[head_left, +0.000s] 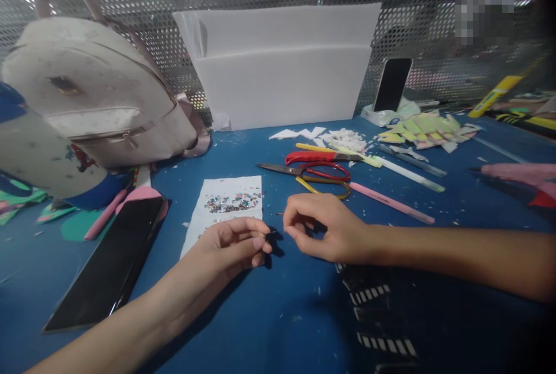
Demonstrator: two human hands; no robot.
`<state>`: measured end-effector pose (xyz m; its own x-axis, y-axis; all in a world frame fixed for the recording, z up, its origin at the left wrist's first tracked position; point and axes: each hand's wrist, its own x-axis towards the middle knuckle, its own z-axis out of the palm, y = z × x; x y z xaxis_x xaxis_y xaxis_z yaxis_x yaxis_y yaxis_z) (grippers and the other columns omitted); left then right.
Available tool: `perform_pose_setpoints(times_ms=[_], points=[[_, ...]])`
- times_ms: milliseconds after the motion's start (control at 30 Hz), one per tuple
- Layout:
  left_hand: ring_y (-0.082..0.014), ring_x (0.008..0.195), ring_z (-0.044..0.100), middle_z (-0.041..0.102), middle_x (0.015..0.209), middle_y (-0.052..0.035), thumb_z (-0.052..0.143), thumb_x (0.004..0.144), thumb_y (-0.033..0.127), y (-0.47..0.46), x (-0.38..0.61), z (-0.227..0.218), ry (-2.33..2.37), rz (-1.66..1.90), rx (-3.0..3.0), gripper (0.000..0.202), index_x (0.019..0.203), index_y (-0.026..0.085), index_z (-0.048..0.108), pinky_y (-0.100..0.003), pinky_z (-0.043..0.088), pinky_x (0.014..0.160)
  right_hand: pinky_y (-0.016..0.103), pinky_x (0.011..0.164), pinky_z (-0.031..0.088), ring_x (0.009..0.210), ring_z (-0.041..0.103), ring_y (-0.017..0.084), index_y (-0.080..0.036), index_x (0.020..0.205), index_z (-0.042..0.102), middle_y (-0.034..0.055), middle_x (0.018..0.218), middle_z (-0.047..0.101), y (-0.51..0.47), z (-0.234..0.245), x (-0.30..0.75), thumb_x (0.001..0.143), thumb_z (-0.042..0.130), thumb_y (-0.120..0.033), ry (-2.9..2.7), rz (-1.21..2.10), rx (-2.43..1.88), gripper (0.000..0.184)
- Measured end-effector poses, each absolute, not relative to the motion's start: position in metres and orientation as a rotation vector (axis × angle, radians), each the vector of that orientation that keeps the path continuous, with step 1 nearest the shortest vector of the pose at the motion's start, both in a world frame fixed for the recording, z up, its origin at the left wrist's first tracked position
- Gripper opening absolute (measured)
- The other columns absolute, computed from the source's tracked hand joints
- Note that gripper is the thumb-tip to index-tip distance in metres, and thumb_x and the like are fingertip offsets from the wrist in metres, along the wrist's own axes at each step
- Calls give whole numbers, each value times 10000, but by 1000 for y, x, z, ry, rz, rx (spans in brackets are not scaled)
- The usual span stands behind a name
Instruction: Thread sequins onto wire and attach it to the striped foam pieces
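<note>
First, nearest us, striped strips (370, 294) lie on the blue table (286, 327). Beyond them, our left hand (237, 244) brings its thumb up to its curled fingers over the paper's (233, 183) near edge. Our right hand (319, 226) sits just beside it, thumb and forefinger bent together. We cannot tell whether either pinches anything. Farther on, sequins (234, 202) lie scattered across the paper. Past these we have scissors (302, 171), then the white board (282, 87).
</note>
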<state>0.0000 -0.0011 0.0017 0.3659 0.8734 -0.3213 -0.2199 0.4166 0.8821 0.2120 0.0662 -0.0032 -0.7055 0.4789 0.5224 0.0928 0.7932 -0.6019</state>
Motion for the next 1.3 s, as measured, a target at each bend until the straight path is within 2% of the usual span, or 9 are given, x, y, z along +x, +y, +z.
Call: perform_pose_setpoints(times_ms=[1300], points=[[-88, 718, 514, 631, 849, -22, 682, 871, 222, -2, 0, 4, 925, 809, 867, 122, 963, 145, 660, -201, 415, 704, 209, 565, 332, 598, 440, 73, -169, 770, 521, -46, 660, 483, 66, -4, 212, 804, 546, -96, -2345, 728, -411, 85]])
